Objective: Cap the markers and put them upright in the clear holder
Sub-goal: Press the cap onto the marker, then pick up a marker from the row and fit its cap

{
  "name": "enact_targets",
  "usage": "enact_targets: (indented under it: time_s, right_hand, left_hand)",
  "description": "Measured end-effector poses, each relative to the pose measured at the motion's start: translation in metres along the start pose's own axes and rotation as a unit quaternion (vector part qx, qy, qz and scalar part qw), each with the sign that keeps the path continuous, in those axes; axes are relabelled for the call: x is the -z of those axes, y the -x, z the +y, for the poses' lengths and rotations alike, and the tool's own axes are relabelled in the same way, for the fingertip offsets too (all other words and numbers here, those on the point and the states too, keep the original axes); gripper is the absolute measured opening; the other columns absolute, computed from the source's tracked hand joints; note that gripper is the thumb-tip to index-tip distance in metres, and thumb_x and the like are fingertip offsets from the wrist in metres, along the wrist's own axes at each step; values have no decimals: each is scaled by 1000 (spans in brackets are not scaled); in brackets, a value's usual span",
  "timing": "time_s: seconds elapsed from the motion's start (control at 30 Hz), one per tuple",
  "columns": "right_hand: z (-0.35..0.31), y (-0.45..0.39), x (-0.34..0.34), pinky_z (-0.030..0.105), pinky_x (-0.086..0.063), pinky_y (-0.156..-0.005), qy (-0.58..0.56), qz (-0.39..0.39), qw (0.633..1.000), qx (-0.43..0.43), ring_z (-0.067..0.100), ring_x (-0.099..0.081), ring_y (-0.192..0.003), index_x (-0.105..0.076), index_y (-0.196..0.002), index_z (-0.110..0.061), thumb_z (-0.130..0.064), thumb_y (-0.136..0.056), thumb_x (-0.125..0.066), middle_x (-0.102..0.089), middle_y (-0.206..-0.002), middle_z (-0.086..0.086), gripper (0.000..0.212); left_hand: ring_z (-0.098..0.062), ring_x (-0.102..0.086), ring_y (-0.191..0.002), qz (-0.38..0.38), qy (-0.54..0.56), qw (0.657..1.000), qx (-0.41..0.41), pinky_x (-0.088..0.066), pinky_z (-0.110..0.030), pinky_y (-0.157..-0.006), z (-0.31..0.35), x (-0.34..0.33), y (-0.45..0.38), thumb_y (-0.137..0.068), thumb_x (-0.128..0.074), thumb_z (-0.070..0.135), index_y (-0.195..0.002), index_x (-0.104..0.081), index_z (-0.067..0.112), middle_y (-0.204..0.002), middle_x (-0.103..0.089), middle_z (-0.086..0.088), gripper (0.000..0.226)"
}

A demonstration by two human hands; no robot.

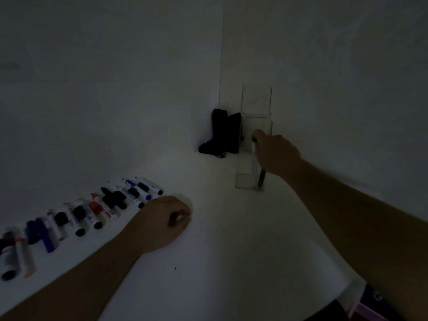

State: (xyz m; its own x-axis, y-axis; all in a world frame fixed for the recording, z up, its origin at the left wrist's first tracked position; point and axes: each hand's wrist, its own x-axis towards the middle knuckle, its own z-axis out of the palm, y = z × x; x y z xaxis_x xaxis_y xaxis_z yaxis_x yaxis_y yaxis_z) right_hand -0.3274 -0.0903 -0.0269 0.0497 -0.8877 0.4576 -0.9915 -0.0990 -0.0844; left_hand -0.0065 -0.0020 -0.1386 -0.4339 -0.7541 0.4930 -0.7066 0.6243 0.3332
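Note:
A tall clear holder (pixel 246 179) with stepped compartments stands against the right wall. My right hand (pixel 276 156) grips the top of a marker (pixel 262 179) that stands upright in the holder's front right compartment. Its dark lower end shows through the clear wall. My left hand (pixel 165 221) rests on the white table with its fingers curled; whether it holds anything is hidden. A row of markers and loose caps (pixel 92 209), black, blue and red, lies on the table to the left of that hand.
A black object (pixel 221 133) leans in the corner just left of the holder. The scene is dim. The table's near edge runs at the lower right, with a pink and dark item (pixel 368 306) below it.

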Motion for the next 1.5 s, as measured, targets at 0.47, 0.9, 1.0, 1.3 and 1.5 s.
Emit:
enact_targets:
  time_s: [0.47,0.9,1.0,1.3,1.5]
  right_hand:
    - [-126,56,-76,33,-48,-86,-247,-44,936,247,20,-57,-95,-68,-113,-18,-2,-87,-54,-59,-110,8,33]
    - [-179,37,-104,30,-40,-58,-102,-80,957,260,26,-59,-74,-66,-105,-13,-35,-95,-51,-56,-78,6,28]
    - [-156,41,-99,31,-36,-59,-109,-146,960,211,22,-55,-78,-46,-105,-17,-36,-96,-53,-50,-87,1,22]
    - [-131,55,-111,39,-46,-71,-173,-86,956,218,21,-43,-81,-20,-155,-31,-3,-88,-47,-49,-103,6,77]
    - [-126,58,-107,33,-41,-72,-320,-50,939,117,25,-54,-86,-53,-118,-10,-1,-93,-50,-57,-99,8,27]
  left_hand:
    - [-6,-58,-72,-40,-115,992,20,-51,-28,-69,-20,29,32,-95,-45,48,-107,-67,37,-82,-64,11,27]
    - [2,-51,-68,0,-66,998,3,-37,-11,-65,-24,29,32,-93,-59,34,-104,-73,31,-77,-64,12,18]
    - [-1,-57,-70,-10,-58,998,16,-47,-19,-65,-22,30,31,-93,-59,33,-102,-74,30,-79,-66,11,18]
    - [-1,-63,-76,-7,-115,983,147,-46,-12,-74,-38,76,-21,-90,-63,29,-98,-74,34,-90,-68,15,15]
    - [-27,-45,-119,-228,-267,893,282,-42,-39,-98,-87,73,-83,-82,-55,62,-129,-52,43,-126,-58,4,51]
